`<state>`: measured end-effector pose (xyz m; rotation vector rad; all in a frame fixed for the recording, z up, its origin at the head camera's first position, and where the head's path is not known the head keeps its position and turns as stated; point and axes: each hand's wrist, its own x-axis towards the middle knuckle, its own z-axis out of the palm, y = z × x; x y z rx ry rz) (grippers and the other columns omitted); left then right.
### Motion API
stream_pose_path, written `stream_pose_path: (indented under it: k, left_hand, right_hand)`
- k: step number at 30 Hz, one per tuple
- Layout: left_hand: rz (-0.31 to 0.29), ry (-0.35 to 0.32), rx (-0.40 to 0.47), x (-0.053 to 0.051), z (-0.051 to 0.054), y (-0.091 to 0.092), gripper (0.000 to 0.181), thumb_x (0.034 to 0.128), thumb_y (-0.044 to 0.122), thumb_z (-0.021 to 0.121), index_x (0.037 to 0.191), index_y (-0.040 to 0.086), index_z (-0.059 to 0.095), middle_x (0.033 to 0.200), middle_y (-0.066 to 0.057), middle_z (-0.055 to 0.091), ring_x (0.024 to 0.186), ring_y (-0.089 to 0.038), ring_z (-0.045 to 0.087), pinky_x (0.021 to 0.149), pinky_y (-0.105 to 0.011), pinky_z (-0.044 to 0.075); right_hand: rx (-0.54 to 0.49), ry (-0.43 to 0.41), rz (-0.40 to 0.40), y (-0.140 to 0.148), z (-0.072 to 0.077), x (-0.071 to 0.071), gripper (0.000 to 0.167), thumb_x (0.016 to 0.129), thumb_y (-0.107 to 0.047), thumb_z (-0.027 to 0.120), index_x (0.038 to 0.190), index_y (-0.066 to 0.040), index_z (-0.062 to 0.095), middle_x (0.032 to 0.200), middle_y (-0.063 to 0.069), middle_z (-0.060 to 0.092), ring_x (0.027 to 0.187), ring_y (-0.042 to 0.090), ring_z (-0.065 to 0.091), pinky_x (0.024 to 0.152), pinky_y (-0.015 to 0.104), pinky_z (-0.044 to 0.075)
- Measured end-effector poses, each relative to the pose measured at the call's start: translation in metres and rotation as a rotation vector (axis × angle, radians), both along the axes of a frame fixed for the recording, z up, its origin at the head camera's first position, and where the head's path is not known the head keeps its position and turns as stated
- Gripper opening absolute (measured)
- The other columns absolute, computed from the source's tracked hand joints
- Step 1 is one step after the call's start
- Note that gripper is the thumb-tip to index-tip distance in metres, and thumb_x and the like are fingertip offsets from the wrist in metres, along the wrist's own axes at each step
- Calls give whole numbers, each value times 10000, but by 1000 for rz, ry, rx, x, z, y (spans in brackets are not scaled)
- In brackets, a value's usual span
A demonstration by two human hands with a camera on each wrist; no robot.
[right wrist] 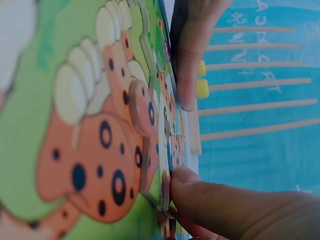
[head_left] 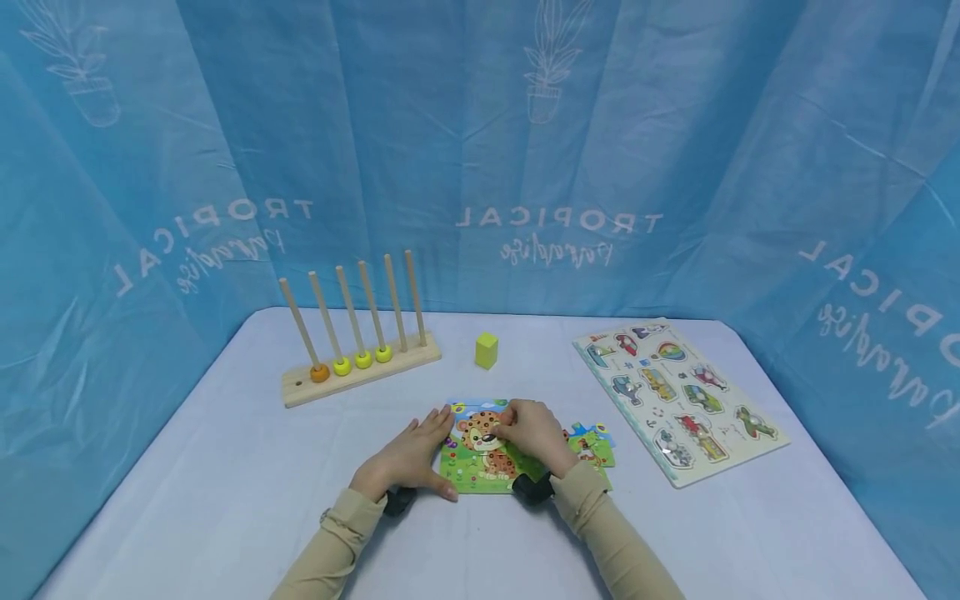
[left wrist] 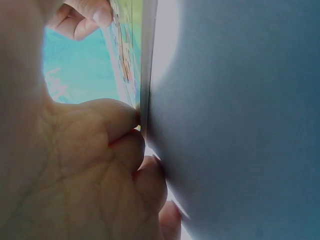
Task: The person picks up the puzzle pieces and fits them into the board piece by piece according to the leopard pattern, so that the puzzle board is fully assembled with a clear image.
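A leopard jigsaw puzzle lies flat near the table's middle, its pieces partly raised in the right wrist view. My left hand rests at its left edge, fingers straight and thumb spread toward the lower left corner. Over the puzzle's upper middle, my right hand has its fingers curled, thumb and fingertips pinching a puzzle piece by the leopard's face. The left wrist view shows the left palm against the puzzle's edge. More puzzle pieces lie at the right, partly behind the right wrist.
Behind the left hand stands a wooden peg rack with orange and yellow beads. A yellow-green block is beyond the puzzle. At the right lies a picture board with vehicle shapes. A blue curtain surrounds the table.
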<state>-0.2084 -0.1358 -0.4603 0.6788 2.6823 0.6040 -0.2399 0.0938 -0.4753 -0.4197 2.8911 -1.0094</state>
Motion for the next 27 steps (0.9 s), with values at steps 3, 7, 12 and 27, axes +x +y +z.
stream_pose_path:
  k: [3, 7, 12, 27]
  left_hand:
    - [6, 1, 2, -1, 1, 0, 1211, 651, 476, 855, 1521, -41, 190, 1615, -203, 133, 1502, -377, 116, 1227, -556, 124]
    - [6, 10, 4, -1, 0, 0, 1211, 640, 477, 857, 1518, -40, 203, 1613, -201, 143, 1500, -378, 124, 1224, -559, 125]
    - [3, 8, 2, -1, -2, 0, 1215, 633, 492, 856, 1518, -32, 208, 1614, -195, 144, 1501, -373, 126, 1227, -554, 120]
    - [15, -2, 10, -1, -2, 3, 1215, 640, 487, 856, 1520, -34, 202, 1615, -196, 137, 1503, -370, 118, 1227, -557, 120]
  right_hand:
    - [-20, -3, 17, 1, 1, -2, 208, 872, -249, 722, 750, -128, 606, 670, -10, 587, 535, 114, 468, 463, 241, 374]
    - [-115, -52, 72, 11, 2, -7, 143, 912, -213, 675, 820, -106, 649, 718, 14, 639, 577, 118, 513, 495, 248, 397]
    - [-187, -102, 41, 41, 7, -14, 123, 945, -202, 628, 957, -91, 681, 776, 52, 658, 611, 137, 535, 523, 261, 434]
    - [-181, -157, 107, 146, 12, -2, 519, 850, -131, 738, 1307, 15, 538, 1042, 139, 604, 897, 195, 576, 724, 319, 506]
